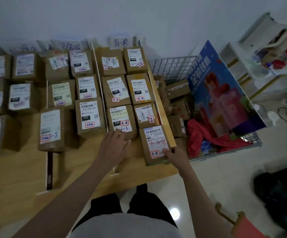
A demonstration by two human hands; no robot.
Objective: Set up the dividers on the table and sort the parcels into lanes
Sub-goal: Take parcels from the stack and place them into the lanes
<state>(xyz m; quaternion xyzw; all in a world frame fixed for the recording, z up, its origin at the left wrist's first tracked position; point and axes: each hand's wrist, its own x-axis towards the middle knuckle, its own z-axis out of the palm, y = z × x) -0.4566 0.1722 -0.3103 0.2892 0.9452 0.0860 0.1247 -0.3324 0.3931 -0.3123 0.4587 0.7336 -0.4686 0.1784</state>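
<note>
Right hand [174, 156] grips near end of parcel [154, 143] at desk [139, 170] right edge, against edge rail [161, 107]; likely squaring it into rightmost lane; left hand [114, 145] flat, fingers spread, steadying neighbouring parcel [120, 120] beside divider [99, 83]; lanes nearly full; wire basket [172, 66] off desk right side holds unsorted parcels.

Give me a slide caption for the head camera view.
Right hand sets a parcel into the rightmost lane; left hand steadies its neighbour.
</note>
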